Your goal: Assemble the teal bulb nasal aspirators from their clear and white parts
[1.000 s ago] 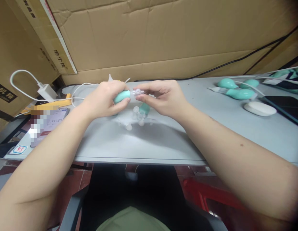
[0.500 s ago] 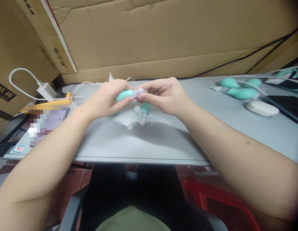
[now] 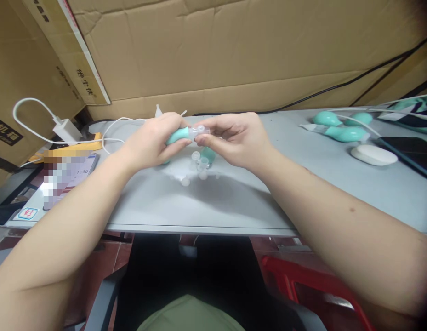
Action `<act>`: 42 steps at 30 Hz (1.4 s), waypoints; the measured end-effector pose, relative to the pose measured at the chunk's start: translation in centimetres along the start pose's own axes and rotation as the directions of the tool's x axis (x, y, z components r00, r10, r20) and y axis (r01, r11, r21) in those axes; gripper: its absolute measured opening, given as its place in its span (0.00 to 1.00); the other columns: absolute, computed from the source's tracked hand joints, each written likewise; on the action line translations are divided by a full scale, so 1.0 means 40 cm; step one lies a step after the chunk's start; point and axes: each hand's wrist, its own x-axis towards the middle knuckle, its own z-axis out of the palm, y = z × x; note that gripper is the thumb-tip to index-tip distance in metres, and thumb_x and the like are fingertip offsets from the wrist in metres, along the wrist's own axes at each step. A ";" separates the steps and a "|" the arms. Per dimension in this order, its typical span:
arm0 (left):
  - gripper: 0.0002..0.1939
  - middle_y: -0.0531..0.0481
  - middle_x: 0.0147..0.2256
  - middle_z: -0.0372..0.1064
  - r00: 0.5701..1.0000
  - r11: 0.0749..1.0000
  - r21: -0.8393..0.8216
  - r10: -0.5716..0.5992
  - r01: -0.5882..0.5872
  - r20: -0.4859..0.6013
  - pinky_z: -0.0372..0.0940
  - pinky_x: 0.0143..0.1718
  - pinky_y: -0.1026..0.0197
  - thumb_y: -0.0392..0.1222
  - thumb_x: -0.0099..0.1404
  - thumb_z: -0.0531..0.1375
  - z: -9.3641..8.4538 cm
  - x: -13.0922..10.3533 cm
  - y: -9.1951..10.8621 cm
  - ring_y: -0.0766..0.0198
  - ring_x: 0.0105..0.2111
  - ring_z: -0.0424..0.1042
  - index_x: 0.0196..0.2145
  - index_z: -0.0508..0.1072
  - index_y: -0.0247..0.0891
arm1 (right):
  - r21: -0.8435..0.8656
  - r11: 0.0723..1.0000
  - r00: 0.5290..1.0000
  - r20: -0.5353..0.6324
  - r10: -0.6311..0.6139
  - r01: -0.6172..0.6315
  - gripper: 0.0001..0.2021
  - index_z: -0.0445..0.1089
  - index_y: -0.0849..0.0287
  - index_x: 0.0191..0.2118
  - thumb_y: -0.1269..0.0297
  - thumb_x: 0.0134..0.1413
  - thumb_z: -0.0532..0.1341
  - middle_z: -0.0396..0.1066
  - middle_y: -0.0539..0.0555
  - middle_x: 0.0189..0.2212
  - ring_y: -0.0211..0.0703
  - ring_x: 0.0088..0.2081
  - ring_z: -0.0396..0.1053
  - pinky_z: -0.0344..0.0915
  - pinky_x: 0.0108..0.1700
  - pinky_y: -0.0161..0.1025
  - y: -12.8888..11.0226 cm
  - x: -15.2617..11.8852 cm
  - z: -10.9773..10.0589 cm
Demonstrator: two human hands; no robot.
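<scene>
My left hand (image 3: 154,138) is wrapped round a teal rubber squeeze bulb (image 3: 179,135), its narrow neck pointing right. A clear plastic fitting (image 3: 196,132) sits at the end of that neck. The thumb and fingers of my right hand (image 3: 237,138) pinch the fitting, and the other fingers curl behind it. Both hands are held above the table. Beneath them lie another teal bulb (image 3: 208,155), partly covered by my right hand, and several small clear plastic pieces (image 3: 185,181). A pale pointed tip (image 3: 158,110) shows behind my left hand.
Several teal bulbs (image 3: 347,134) lie on the right of the grey table (image 3: 199,211), near a white oval case (image 3: 373,155) and a dark device (image 3: 411,154). To the left are a phone (image 3: 70,181), a white charger (image 3: 65,131) and cables. Cardboard (image 3: 234,55) stands behind.
My right hand has turned slightly and its wrist has shifted a little to the right. The bulb and the fitting stay in nearly the same place between my hands.
</scene>
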 end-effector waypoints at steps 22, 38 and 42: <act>0.12 0.47 0.40 0.77 0.997 0.999 0.029 -0.033 0.031 0.071 0.73 0.43 0.52 0.52 0.85 0.60 0.005 -0.010 0.008 0.54 0.40 0.78 0.51 0.76 0.41 | 0.029 0.998 0.993 0.103 0.050 -0.053 0.08 0.90 0.51 0.44 0.55 0.64 0.77 0.86 0.51 0.35 0.47 0.34 0.77 0.75 0.38 0.46 -0.006 0.002 -0.005; 0.20 0.46 0.46 0.86 0.991 0.990 -0.027 -0.136 0.136 -0.014 0.78 0.48 0.48 0.61 0.84 0.59 0.006 0.004 0.031 0.55 0.44 0.83 0.55 0.82 0.45 | 0.062 0.991 0.990 0.074 0.117 -0.122 0.17 0.84 0.53 0.44 0.44 0.65 0.78 0.83 0.55 0.39 0.48 0.39 0.78 0.77 0.42 0.46 -0.017 0.007 0.020; 0.16 0.46 0.47 0.87 0.984 0.991 0.012 -0.134 0.136 -0.117 0.80 0.50 0.48 0.57 0.82 0.64 -0.032 0.007 0.021 0.55 0.45 0.85 0.52 0.82 0.43 | -0.087 0.994 0.997 0.043 0.065 -0.061 0.16 0.82 0.51 0.52 0.47 0.68 0.76 0.82 0.54 0.38 0.49 0.40 0.77 0.76 0.47 0.48 -0.043 0.010 0.008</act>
